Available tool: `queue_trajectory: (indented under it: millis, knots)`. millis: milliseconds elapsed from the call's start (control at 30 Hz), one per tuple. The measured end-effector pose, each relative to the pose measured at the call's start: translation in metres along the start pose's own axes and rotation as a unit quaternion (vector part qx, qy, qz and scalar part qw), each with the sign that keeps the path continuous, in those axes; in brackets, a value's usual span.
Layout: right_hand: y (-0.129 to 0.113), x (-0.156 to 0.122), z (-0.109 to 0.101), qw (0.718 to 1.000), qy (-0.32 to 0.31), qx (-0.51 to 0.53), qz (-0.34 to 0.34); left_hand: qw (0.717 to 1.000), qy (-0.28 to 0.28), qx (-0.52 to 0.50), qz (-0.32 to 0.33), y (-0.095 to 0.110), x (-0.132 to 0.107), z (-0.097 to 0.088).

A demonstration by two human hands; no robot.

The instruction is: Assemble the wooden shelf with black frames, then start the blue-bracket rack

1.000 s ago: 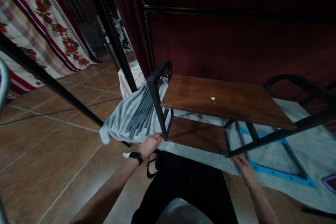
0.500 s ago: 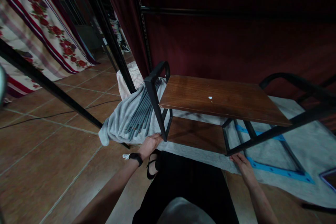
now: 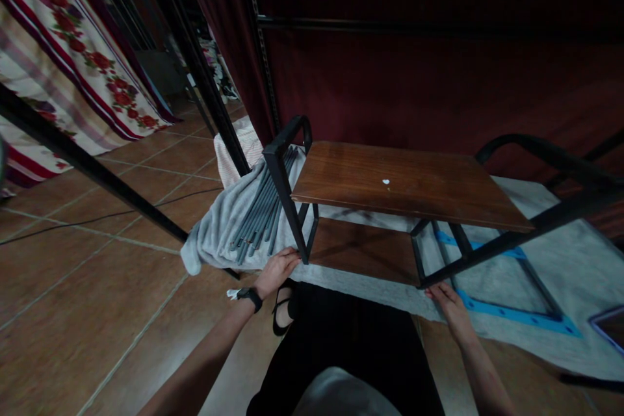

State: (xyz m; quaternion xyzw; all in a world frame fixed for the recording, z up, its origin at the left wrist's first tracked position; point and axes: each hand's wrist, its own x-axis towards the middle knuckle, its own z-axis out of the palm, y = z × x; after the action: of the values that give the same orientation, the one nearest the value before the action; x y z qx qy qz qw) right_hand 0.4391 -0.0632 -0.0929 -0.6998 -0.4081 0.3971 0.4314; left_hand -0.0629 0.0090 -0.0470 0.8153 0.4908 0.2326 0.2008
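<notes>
A small two-tier shelf rack [image 3: 409,183] with brown wood-look boards and black metal side frames stands in front of me. Its upper board carries a small white spot. The lower board [image 3: 363,250] lies close to the grey cloth. My left hand [image 3: 277,272] has its fingers closed at the bottom front corner of the left side frame. At the matching corner of the right side frame, my right hand [image 3: 449,307] grips with fingers together; its fingertips are partly hidden. Several grey rods [image 3: 263,208] lie on the cloth, left of the rack.
Grey cloth [image 3: 517,346] covers the bench under the rack. To the right lie a black frame with blue strips [image 3: 521,318] and a dark purple-edged object [image 3: 609,326]. A black bar [image 3: 97,169] crosses at left above the tiled floor. A dark red curtain [image 3: 414,91] hangs behind.
The view has shifted slightly, so everything sits a little further left. Both hands stay at the same corners of the shelf rack, which shows no clear movement of its own.
</notes>
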Motion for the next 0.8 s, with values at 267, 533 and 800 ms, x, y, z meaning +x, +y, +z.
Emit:
queue_trajectory:
  millis: [267,533,800]
  knots:
    - [0.0079,0.0053,0.0001,1.000,0.005,0.021,0.013,1.000,-0.010,0.002,-0.008,0.0043,0.0003,-0.0026]
    - [0.0079,0.0040,0.0021,1.000,0.012,0.025,0.007,0.999,-0.021,0.027,-0.002,0.0024,-0.0001,-0.0021]
    - [0.0041,0.0012,0.0020,1.000,0.006,0.015,-0.001,0.991,-0.049,0.123,0.021,-0.0003,-0.0003,-0.0040]
